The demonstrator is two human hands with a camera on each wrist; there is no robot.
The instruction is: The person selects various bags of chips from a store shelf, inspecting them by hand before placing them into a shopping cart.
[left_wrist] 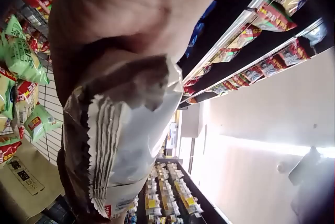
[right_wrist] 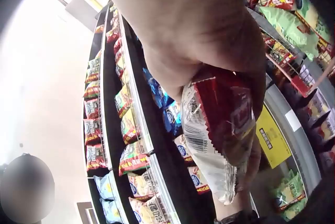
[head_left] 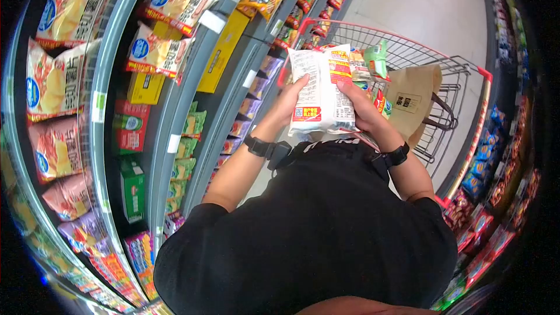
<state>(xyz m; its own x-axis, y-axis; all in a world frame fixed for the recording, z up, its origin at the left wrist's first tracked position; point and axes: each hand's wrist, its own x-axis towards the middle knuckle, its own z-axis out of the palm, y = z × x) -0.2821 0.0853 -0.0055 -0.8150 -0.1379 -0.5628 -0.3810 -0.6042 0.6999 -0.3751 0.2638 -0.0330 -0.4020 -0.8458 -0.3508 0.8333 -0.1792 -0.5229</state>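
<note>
A white snack bag (head_left: pixel 318 96) with red printed panels is held upright in front of the chest, its printed text facing the head camera. The left hand (head_left: pixel 290 102) grips its left side, thumb on the printed face. On the right side the right hand (head_left: pixel 363 108) grips it the same way. In the left wrist view the bag's crimped end (left_wrist: pixel 107 151) shows below the left hand (left_wrist: pixel 120 20). The right wrist view has the right hand (right_wrist: pixel 193 30) over the bag (right_wrist: pixel 209 135), with a barcode visible. The fingers behind the bag are mostly hidden.
A wire shopping cart (head_left: pixel 408 41) with red edges stands just beyond the hands, holding a brown paper bag (head_left: pixel 413 99) and several snack bags (head_left: pixel 376 58). Shelves of packaged snacks (head_left: pixel 157 52) rise on the left; more shelves (head_left: pixel 496 157) line the right.
</note>
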